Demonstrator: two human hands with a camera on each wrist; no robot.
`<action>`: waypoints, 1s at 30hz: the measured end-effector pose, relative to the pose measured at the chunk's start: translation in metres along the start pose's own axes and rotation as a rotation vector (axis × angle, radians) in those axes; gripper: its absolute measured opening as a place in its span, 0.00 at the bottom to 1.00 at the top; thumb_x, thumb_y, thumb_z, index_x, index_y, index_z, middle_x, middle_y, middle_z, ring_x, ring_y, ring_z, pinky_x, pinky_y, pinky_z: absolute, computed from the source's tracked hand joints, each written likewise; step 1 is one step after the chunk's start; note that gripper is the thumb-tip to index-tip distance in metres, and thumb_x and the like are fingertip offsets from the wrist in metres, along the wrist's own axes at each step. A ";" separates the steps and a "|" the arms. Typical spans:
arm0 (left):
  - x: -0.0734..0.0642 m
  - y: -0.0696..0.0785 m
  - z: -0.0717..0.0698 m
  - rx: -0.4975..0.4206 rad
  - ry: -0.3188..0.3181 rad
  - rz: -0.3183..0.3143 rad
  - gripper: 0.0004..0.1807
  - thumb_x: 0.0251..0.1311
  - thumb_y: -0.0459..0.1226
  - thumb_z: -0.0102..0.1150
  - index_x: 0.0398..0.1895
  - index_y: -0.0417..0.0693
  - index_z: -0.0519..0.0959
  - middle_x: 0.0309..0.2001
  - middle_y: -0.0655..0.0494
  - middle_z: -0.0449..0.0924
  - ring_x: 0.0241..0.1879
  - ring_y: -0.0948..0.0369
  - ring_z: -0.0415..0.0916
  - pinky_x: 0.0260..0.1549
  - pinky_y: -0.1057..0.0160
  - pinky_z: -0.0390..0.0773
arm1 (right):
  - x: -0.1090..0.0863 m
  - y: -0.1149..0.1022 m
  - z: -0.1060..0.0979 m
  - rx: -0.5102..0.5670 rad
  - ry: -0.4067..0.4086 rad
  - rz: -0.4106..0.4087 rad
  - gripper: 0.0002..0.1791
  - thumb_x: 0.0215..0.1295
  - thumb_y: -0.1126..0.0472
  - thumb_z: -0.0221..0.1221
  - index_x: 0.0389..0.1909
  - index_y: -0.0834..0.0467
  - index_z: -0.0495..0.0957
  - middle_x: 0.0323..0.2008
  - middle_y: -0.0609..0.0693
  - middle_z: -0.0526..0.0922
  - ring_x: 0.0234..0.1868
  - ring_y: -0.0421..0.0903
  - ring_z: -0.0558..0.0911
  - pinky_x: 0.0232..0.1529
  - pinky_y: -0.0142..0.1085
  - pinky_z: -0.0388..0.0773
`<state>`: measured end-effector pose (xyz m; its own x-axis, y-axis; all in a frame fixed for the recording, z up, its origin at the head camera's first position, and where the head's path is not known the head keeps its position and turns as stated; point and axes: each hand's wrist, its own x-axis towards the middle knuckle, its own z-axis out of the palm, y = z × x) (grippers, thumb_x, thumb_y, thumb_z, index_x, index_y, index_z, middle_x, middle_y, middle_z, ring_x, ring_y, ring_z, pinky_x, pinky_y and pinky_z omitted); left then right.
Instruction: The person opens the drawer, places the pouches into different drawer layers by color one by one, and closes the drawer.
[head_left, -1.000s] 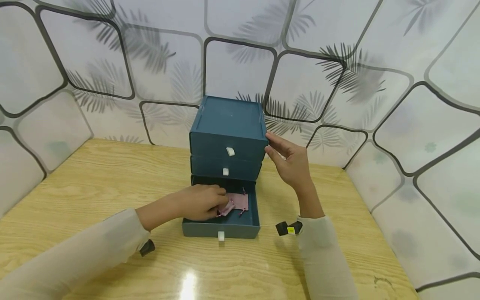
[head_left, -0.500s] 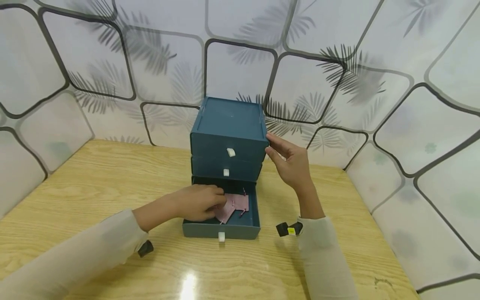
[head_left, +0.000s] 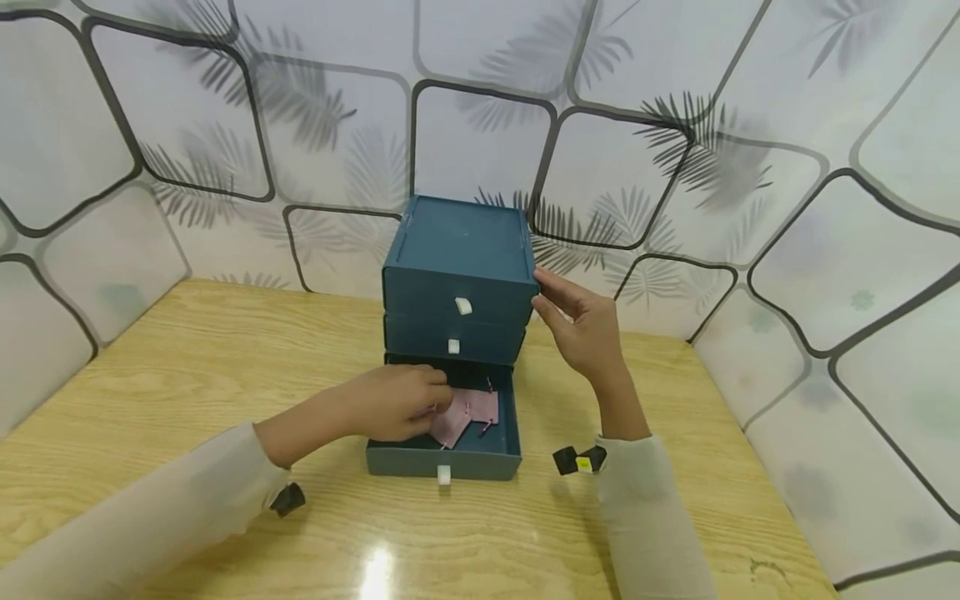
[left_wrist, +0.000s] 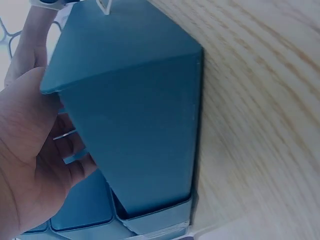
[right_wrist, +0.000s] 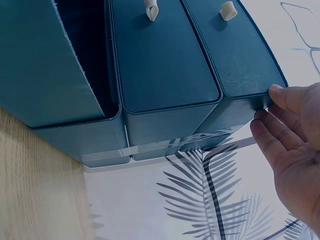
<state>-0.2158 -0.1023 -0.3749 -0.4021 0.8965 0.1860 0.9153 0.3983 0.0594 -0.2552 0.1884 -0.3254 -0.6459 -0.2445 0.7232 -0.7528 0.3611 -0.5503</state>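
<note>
My left hand (head_left: pixel 405 402) is inside the pulled-out bottom drawer (head_left: pixel 480 465) of a dark blue drawer cabinet (head_left: pixel 468 237). Beside its bent fingers lies a pink drawstring pouch (head_left: pixel 453 423), partly covered by the hand. A second pink pouch (head_left: pixel 484 406) lies to the right of it. The drawer's side hides my left fingertips in the left wrist view, so whether they pinch anything does not show. My right hand (head_left: pixel 588 329) touches the cabinet's upper right front corner, thumb at the front edge and rather straight fingers at the side (right_wrist: pixel 270 135).
Two upper drawers with white pull tabs (head_left: pixel 463 306) are closed above the bottom one. The cabinet stands on a wood-grain table (head_left: pixel 300 350), close to a white patterned backdrop (head_left: pixel 480 142). Clear tape (right_wrist: pixel 115 154) runs across the cabinet's side.
The nearer pink pouch, bunched at my left fingers a second ago, now lies flatter toward the drawer's front. My left hand has shifted slightly back; the right hand stays on the corner.
</note>
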 end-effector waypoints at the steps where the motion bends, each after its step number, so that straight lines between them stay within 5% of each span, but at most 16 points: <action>1: 0.000 0.001 -0.001 0.000 0.010 0.002 0.03 0.66 0.34 0.64 0.35 0.51 0.79 0.30 0.62 0.69 0.29 0.64 0.64 0.29 0.67 0.70 | 0.000 0.000 0.000 0.002 0.000 -0.001 0.21 0.70 0.69 0.63 0.62 0.66 0.79 0.61 0.58 0.82 0.56 0.54 0.85 0.51 0.27 0.82; 14: -0.008 0.013 -0.008 -0.053 0.091 -0.007 0.03 0.67 0.34 0.61 0.38 0.52 0.82 0.33 0.62 0.73 0.30 0.66 0.66 0.29 0.69 0.72 | 0.000 0.001 0.000 -0.009 -0.003 -0.005 0.21 0.70 0.69 0.63 0.63 0.66 0.79 0.61 0.58 0.81 0.56 0.54 0.85 0.50 0.26 0.82; 23: -0.019 0.031 -0.015 -0.177 0.121 -0.095 0.03 0.67 0.35 0.62 0.37 0.55 0.80 0.34 0.66 0.74 0.30 0.69 0.69 0.28 0.72 0.74 | 0.000 0.002 0.000 -0.018 -0.007 -0.010 0.21 0.70 0.68 0.63 0.63 0.65 0.79 0.62 0.57 0.81 0.56 0.53 0.85 0.50 0.26 0.82; 30: -0.022 0.039 -0.013 -0.368 0.107 -0.130 0.05 0.70 0.35 0.61 0.37 0.57 0.80 0.32 0.69 0.73 0.25 0.72 0.65 0.26 0.72 0.74 | 0.000 0.002 0.000 -0.016 -0.005 -0.015 0.21 0.70 0.68 0.63 0.63 0.65 0.79 0.61 0.58 0.81 0.56 0.54 0.85 0.50 0.27 0.82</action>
<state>-0.1707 -0.1089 -0.3635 -0.5284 0.8102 0.2537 0.8112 0.3936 0.4324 -0.2565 0.1892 -0.3267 -0.6355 -0.2543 0.7290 -0.7601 0.3715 -0.5331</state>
